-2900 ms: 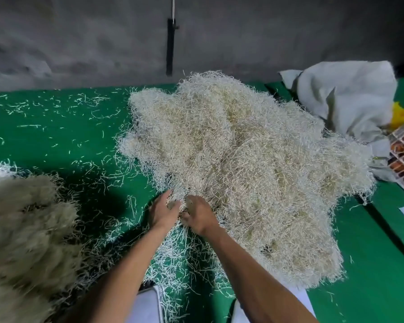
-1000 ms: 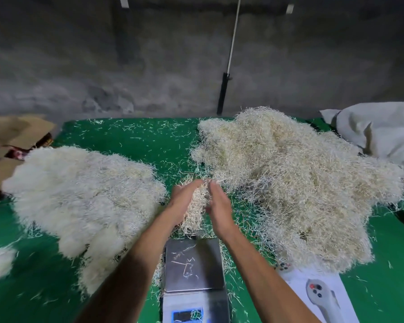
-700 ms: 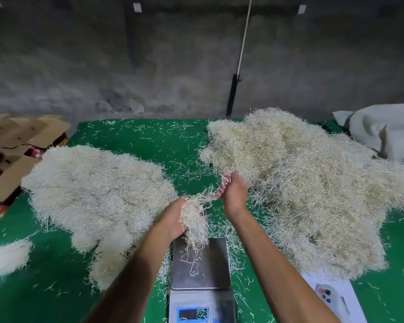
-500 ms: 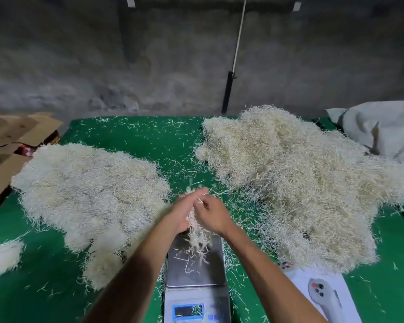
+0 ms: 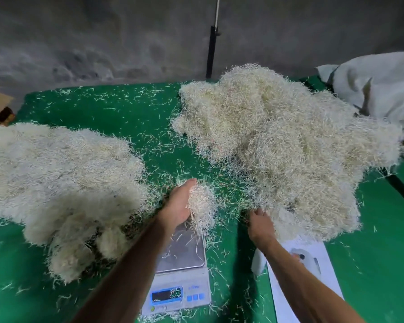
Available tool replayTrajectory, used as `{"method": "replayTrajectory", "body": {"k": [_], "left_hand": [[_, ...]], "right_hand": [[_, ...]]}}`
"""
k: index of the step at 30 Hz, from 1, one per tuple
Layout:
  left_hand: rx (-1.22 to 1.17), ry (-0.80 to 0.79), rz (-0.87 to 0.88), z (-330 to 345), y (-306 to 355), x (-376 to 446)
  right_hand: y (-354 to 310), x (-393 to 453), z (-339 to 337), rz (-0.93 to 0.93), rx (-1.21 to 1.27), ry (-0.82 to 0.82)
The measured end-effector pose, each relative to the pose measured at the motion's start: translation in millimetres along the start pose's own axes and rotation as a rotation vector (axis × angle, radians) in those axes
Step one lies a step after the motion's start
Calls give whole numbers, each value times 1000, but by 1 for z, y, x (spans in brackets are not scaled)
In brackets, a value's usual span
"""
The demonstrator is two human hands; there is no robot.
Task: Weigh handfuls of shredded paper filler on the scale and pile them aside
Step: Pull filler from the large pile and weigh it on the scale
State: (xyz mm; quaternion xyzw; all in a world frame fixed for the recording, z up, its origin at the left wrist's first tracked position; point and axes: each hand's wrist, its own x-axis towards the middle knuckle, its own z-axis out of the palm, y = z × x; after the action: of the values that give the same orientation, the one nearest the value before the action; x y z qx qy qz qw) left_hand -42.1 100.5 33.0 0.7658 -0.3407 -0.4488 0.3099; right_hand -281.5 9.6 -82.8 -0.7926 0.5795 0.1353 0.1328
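A handful of shredded paper (image 5: 201, 203) is cradled in the left hand (image 5: 180, 203), which is held above the far edge of the scale (image 5: 181, 264). The left fingers (image 5: 188, 185) are extended toward 12 o'clock and only slightly cupped, with the palm turned toward 3 o'clock; the clump is pressed against the palm and hangs down at 3 o'clock of it, with its lower strands trailing to the steel platter. Whether the thumb is closed around the clump cannot be told.

The right hand (image 5: 260, 226) is placed at the near edge of the large pile (image 5: 287, 148), at 3 o'clock of the scale. Its fingers (image 5: 258, 212) are bent and pushed into the fringe of the pile; their tips are hidden by strands, so it cannot be told how far they are closed or whether anything is gripped.

A few loose strands are seen on the platter, and the display at the 6 o'clock end of the scale is partly covered by strands. A second pile (image 5: 56, 183) is located at 9 o'clock of the scale, on the green table surface (image 5: 103, 108), which is littered with strands. A white sheet (image 5: 322, 257) with a white device on it lies under the right forearm. A pale sack (image 5: 380, 85) is located at 2 o'clock, beyond the large pile.
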Motion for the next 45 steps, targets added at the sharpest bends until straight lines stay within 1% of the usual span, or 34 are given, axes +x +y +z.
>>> {"method": "replayTrajectory", "body": {"k": [2, 4, 5, 6, 7, 8, 10, 11, 12, 13, 14, 15, 17, 18, 20, 22, 23, 24, 25, 26, 28, 30, 32, 33, 34, 35, 36, 37, 38, 39, 40, 42, 44, 45], "left_hand": [[53, -31, 40, 17, 0, -1], [36, -48, 15, 32, 1, 0], [-3, -63, -11, 37, 2, 4], [-37, -113, -42, 42, 3, 8], [-146, -194, -87, 46, 9, 8], [-309, -254, -127, 48, 17, 8], [-504, -344, -227, 47, 32, 13], [-494, -369, -241, 44, 38, 15], [-397, -333, -223, 40, 43, 19], [-324, -246, -209, 36, 46, 24], [-307, -177, -200, 29, 50, 28], [-347, -160, -170, 21, 56, 30], [-360, -209, -84, 8, 69, 36], [-303, -228, -70, 5, 75, 37], [-53, -242, -44, 2, 77, 38], [301, -276, 33, 8, 73, 40], [452, -243, 75, 10, 68, 44], [539, -173, 111, 12, 64, 50], [556, -74, 120, 11, 61, 55], [512, 26, 111, 11, 60, 60], [352, 132, 38, 14, 63, 67], [64, 165, -99, 20, 66, 74], [-277, 174, -306, 17, 71, 66], [-393, 176, -401, 8, 72, 64], [-441, 171, -445, 0, 70, 67], [-501, 171, -451, -6, 69, 68], [-512, 210, -413, -14, 64, 71], [-605, 301, -359, -19, 64, 73], [-622, 349, -280, -21, 61, 79], [-716, 298, -252, -24, 65, 83], [-755, 303, -236, -25, 66, 89], [-1019, 371, -151, -31, 68, 77], [-1288, 341, -255, -36, 70, 76], [-1380, 350, -255, -38, 71, 77]], "right_hand": [[-5, 0, -6, -59, 172, 15], [-21, -7, -23, -141, 435, 75], [-33, -12, -34, -191, 568, 103], [-46, -19, -44, -245, 712, 103], [-56, -26, -52, -306, 850, 90], [-64, -30, -58, -360, 938, 87], [-68, -35, -65, -381, 1052, 127], [-65, -36, -69, -360, 1119, 173], [-61, -37, -72, -332, 1131, 245], [-55, -36, -74, -310, 1073, 327], [-50, -34, -75, -311, 963, 372], [-45, -31, -73, -331, 878, 365], [-41, -25, -68, -395, 744, 226], [-40, -20, -66, -417, 642, 187], [-34, -7, -69, -385, 384, 263], [-33, 2, -86, -304, 207, 332], [-34, 5, -97, -293, 150, 334], [-36, 7, -108, -305, 98, 336], [-40, 8, -118, -318, 60, 327], [-44, 8, -125, -343, 31, 318], [-58, 5, -136, -401, -3, 326], [-73, -1, -145, -443, 40, 364], [-78, -6, -150, -467, 146, 426], [-78, -9, -150, -475, 192, 452], [-74, -12, -147, -466, 212, 464], [-66, -10, -144, -441, 212, 446], [-55, -6, -139, -400, 223, 428], [-43, 0, -131, -339, 251, 416], [-31, 6, -121, -258, 277, 388], [-21, 12, -112, -186, 265, 348], [-11, 18, -104, -129, 220, 323], [3, 26, -86, -47, 123, 312], [11, 32, -73, 8, 88, 262], [11, 33, -68, 15, 89, 230]]}}
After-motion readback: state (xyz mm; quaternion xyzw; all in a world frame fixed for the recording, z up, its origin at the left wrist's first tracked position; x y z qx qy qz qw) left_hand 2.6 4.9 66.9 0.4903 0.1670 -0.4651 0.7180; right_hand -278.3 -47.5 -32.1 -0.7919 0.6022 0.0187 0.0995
